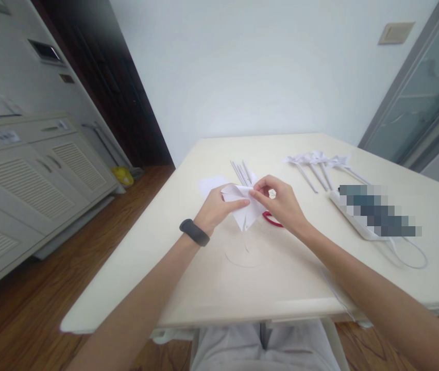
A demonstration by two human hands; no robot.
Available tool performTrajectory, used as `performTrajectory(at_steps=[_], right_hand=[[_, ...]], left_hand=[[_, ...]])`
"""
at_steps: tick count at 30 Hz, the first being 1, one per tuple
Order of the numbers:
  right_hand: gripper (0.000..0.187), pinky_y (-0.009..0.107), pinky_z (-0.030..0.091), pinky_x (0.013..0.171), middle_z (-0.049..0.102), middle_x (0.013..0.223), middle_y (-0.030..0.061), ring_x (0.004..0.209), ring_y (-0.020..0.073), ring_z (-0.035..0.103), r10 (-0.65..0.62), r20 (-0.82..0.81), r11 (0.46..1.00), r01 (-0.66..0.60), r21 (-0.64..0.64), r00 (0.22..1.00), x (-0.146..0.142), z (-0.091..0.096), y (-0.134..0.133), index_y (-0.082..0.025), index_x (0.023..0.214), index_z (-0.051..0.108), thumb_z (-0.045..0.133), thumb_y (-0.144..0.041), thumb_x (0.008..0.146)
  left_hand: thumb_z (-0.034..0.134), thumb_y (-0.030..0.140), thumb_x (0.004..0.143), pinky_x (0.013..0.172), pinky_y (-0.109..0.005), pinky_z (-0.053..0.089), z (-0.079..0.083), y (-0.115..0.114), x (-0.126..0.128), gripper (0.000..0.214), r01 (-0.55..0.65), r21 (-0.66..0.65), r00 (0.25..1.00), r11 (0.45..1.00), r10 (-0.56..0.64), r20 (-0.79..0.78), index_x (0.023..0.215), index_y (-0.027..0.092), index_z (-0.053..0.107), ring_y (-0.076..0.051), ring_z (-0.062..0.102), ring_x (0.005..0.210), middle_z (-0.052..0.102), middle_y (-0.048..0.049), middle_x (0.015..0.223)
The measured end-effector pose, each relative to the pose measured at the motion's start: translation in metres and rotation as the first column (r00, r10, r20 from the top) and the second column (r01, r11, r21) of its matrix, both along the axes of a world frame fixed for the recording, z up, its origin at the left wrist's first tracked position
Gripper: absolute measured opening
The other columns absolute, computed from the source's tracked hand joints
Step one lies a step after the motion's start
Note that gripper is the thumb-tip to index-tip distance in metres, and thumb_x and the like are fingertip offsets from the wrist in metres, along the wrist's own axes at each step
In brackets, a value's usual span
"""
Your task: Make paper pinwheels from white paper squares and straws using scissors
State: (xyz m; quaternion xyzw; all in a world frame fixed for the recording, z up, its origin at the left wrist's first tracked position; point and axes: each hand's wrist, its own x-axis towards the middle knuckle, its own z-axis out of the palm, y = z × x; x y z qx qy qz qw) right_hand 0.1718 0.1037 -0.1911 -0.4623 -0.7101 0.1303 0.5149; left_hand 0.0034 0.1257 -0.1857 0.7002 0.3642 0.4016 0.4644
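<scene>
Above the middle of the table, a sheet of white paper [247,218] with slits cut into it is held between both hands, some of its flaps bent inward. My left hand [219,205] grips its left side, thumb on top and fingers behind. With thumb and forefinger, my right hand [278,200] pinches a flap near the paper's centre. Under the right hand shows the red handle of a pair of scissors [272,219], partly hidden. Just behind the paper lie several thin rolled white sticks [241,170].
Several white paper pinwheels [316,158] on sticks lie at the back right. Nearer stands a white box [354,219] with a blurred-out object on it and a cable [416,263]. More white paper [212,184] lies left of the sticks. Thin wires [242,265] lie in front.
</scene>
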Motion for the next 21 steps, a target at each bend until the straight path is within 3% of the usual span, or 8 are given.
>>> performTrajectory(at_steps=[21], right_hand=[[0.008, 0.024, 0.039, 0.06, 0.054, 0.071, 0.0, 0.065, 0.0124, 0.05, 0.006, 0.02, 1.0, -0.006, 0.004, 1.0, 0.0001, 0.0033, -0.0032, -0.018, 0.074, 0.055, 0.055, -0.024, 0.079]], left_hand=[[0.065, 0.035, 0.069, 0.068, -0.028, 0.045, 0.0011, -0.0021, 0.0, 0.031, -0.024, -0.013, 0.999, 1.0, 0.024, 0.026, 0.093, 0.015, 0.062, -0.019, 0.059, 0.079, 0.064, -0.0044, 0.085]])
